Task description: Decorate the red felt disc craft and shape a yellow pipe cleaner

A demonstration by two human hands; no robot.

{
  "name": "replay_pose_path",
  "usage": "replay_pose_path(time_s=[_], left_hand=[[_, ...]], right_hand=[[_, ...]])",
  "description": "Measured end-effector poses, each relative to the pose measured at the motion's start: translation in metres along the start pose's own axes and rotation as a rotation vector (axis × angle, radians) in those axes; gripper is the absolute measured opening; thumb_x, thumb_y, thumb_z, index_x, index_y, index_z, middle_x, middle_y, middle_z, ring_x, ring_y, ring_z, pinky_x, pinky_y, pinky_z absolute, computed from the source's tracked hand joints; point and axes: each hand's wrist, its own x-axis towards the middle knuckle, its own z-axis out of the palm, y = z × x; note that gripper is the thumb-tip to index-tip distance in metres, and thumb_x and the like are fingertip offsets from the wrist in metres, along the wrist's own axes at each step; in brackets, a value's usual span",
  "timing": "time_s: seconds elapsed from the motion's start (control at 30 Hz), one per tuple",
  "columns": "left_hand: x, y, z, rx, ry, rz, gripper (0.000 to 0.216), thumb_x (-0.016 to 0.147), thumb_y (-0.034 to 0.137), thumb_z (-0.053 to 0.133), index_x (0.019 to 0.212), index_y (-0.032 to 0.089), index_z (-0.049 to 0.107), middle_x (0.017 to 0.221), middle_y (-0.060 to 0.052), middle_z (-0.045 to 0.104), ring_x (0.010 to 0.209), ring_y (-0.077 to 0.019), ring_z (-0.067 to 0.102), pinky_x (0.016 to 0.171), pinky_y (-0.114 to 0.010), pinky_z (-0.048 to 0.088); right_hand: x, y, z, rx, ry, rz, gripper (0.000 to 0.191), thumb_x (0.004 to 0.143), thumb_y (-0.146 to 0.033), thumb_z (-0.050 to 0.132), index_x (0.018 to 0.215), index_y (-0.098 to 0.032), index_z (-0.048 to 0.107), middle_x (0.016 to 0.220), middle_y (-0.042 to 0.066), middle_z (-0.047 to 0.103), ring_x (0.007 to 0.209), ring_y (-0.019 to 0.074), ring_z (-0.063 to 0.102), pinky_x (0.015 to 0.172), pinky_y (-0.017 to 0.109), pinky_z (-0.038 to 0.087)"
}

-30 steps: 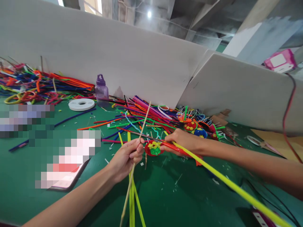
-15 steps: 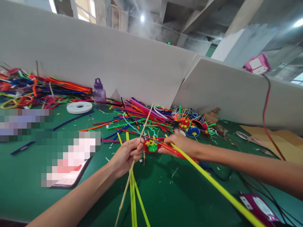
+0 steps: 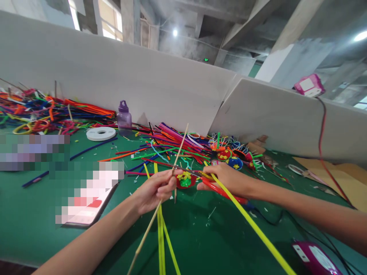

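Your left hand point(image 3: 153, 190) pinches the bamboo stick point(image 3: 160, 200); your right hand point(image 3: 226, 177) grips red-handled scissors point(image 3: 213, 185), apparently mid-cut beside the red ornament point(image 3: 185, 180), finished ornaments point(image 3: 229, 156) lying beyond

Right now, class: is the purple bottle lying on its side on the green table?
No, the purple bottle stands upright with its cap on top, at the back of the green table beside the white tape roll.
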Motion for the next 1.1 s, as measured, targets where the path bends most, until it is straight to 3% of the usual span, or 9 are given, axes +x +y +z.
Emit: replay_pose_path(time_s=[0.17,0.33,0.5,0.73,0.87,1.1], left_hand=[[0.003,-0.005,0.006,0.399,0.159,0.184,0.018,0.080,0.027,0.065,0.082,0.009,0.065,0.056,0.001,0.055,0.036,-0.0007,0.034,0.032,-0.012,0.020],[0.002,-0.006,0.008,0.601,0.160,0.225,0.023,0.085,0.034,0.056,0.079,0.012,0.059,0.056,0.000,0.057,0.033,-0.0037,0.040,0.031,-0.015,0.025],[0.000,-0.009,0.005,0.913,0.203,0.316,0.035,0.090,0.041,0.045,0.065,0.016,0.051,0.050,0.002,0.054,0.031,-0.0063,0.043,0.031,-0.016,0.028],[-0.004,-0.011,0.004,1.059,0.255,0.399,0.037,0.091,0.038,0.043,0.061,0.018,0.049,0.040,0.006,0.047,0.028,-0.0049,0.038,0.034,-0.017,0.026],[-0.004,-0.011,0.004,1.056,0.277,0.349,0.031,0.093,0.040,0.038,0.074,0.020,0.051,0.040,0.008,0.042,0.026,-0.0072,0.035,0.032,-0.020,0.022],[-0.001,-0.010,0.008,1.416,0.363,0.481,0.024,0.091,0.028,0.041,0.072,0.020,0.054,0.047,0.005,0.042,0.044,-0.0102,0.038,0.049,-0.022,0.026]], right_hand=[[0.000,0.002,0.000,-0.033,-0.036,0.013,0.049,0.080,-0.062,0.049,0.058,-0.018,0.051,0.050,-0.003,0.039,0.051,0.0105,0.033,0.051,0.027,0.021],[-0.001,0.002,-0.002,-0.108,-0.063,0.054,0.038,0.082,-0.052,0.052,0.065,-0.018,0.055,0.054,-0.001,0.045,0.052,0.0116,0.039,0.052,0.027,0.021],[-0.004,0.003,-0.004,-0.130,-0.055,0.067,0.038,0.081,-0.056,0.052,0.074,-0.019,0.056,0.061,0.002,0.054,0.055,0.0137,0.045,0.053,0.026,0.023],[-0.006,-0.004,-0.001,-0.095,-0.112,0.043,0.049,0.083,-0.065,0.042,0.083,-0.017,0.052,0.074,0.007,0.059,0.062,0.0171,0.049,0.054,0.027,0.029],[-0.006,-0.005,0.001,-0.034,-0.151,0.008,0.048,0.084,-0.064,0.041,0.083,-0.017,0.050,0.073,0.006,0.056,0.059,0.0149,0.047,0.053,0.026,0.030],[-0.003,-0.003,-0.002,-0.089,-0.128,0.003,0.050,0.084,-0.064,0.043,0.068,-0.018,0.053,0.061,0.002,0.052,0.054,0.0128,0.043,0.054,0.026,0.028]])
